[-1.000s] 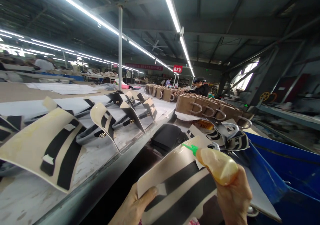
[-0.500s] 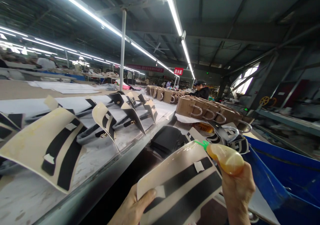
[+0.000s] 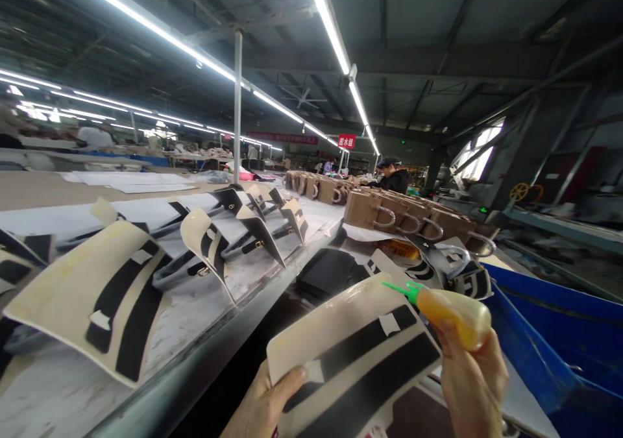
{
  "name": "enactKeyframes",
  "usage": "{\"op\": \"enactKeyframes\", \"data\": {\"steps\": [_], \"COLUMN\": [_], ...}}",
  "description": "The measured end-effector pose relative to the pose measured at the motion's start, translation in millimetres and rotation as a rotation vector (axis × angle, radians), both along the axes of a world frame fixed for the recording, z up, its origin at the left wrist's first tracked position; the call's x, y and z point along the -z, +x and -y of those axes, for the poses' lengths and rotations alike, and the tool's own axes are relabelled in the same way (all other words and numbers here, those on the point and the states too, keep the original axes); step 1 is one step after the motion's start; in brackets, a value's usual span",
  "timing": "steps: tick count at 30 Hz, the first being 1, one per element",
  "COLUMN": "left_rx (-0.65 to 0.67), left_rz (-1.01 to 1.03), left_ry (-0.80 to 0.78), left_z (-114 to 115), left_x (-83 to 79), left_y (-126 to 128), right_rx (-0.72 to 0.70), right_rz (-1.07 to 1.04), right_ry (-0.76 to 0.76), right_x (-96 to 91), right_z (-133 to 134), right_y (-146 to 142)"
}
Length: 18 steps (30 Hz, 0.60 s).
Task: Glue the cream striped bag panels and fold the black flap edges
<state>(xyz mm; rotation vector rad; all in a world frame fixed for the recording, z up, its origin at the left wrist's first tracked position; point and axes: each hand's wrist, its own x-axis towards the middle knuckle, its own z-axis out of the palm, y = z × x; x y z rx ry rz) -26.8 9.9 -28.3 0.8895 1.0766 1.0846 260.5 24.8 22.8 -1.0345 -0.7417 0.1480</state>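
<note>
A cream panel (image 3: 335, 337) with black strips and small white patches is gripped at its lower left edge by my left hand (image 3: 270, 392), thumb on top. Wet, shiny streaks lie along the panel's upper edge. My right hand (image 3: 474, 373) is wrapped round a squeeze bottle (image 3: 452, 315) of yellow liquid. The bottle's green nozzle (image 3: 402, 289) points left, close above the panel's upper right part; whether it touches I cannot tell. Left of my hands, similar cream and black pieces (image 3: 82, 289) with buckled straps stand curved on the white-covered table (image 3: 204, 315).
A black block-like object (image 3: 331, 274) lies beyond the panel. Rows of brown bags (image 3: 389, 211) with wrapped handles stand further back. A blue bin (image 3: 545, 315) is at the right. A person (image 3: 392, 175) in dark clothes is behind the bags, and a metal pole (image 3: 237, 107) rises from the table.
My right hand has drawn the bottle slightly right and down, and the nozzle now shows at full length. My left hand still holds the panel, which has hardly moved.
</note>
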Motion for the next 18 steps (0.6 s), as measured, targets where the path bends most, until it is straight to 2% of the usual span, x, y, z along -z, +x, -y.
{"op": "enactKeyframes", "data": {"steps": [5, 9, 14, 18], "left_rx": [-0.132, -0.181, -0.181, -0.17], "left_rz": [0.196, 0.19, 0.148, 0.111], "left_ry": [0.016, 0.085, 0.176, 0.254], "left_z": [-10, -27, -47, -62], "left_x": [2.9, -6.4, -21.3, -12.5], "left_y": [18, 33, 55, 64], "right_rx": [-0.323, -0.47, -0.506, -0.506], "right_rz": [-0.472, -0.585, -0.863, -0.931], "right_ry": [0.131, 0.077, 0.047, 0.049], "right_x": [10.5, 33.7, 64.2, 81.8], "right_z": [-2, 1, 1, -2], "right_y": [15, 36, 49, 50]}}
